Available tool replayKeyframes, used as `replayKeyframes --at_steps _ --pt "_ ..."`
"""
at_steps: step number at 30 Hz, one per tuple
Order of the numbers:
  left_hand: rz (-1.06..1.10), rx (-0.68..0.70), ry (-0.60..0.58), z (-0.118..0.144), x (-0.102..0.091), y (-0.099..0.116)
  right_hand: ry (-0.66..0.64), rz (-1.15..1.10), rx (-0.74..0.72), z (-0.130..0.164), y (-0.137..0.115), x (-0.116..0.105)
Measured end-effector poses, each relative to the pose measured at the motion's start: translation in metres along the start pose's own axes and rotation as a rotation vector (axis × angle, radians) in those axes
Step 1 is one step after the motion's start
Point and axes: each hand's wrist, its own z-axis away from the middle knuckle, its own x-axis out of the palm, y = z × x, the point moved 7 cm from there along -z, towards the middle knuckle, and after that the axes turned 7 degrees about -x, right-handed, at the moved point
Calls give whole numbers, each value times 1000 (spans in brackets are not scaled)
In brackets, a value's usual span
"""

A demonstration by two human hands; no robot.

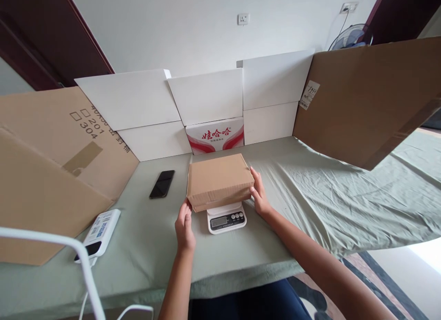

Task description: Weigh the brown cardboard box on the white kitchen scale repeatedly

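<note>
A closed brown cardboard box (220, 177) sits on or just over a white digital kitchen scale (227, 218), hiding most of its platform. The scale's dark display and its round buttons show in front of the box. At the box's front left corner, my left hand (185, 223) presses its fingers against the side. My right hand (259, 191) grips the right side near the front corner, fingers along the end and thumb at the front. Whether the box's full weight rests on the scale I cannot tell.
A black smartphone (162, 184) lies left of the box. Further left are a white device (99, 235) with a cable and a white curved tube (51, 236). White panels (210, 95) and large brown cardboard sheets (365, 99) wall in the green-clothed table (327, 196).
</note>
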Motion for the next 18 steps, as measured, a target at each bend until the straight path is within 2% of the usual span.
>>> replayKeyframes --at_steps 11,18 --pt "1 1 24 -2 0 1 153 -171 125 1 31 -8" --pt "8 -4 16 -3 1 0 161 -196 148 1 39 -7"
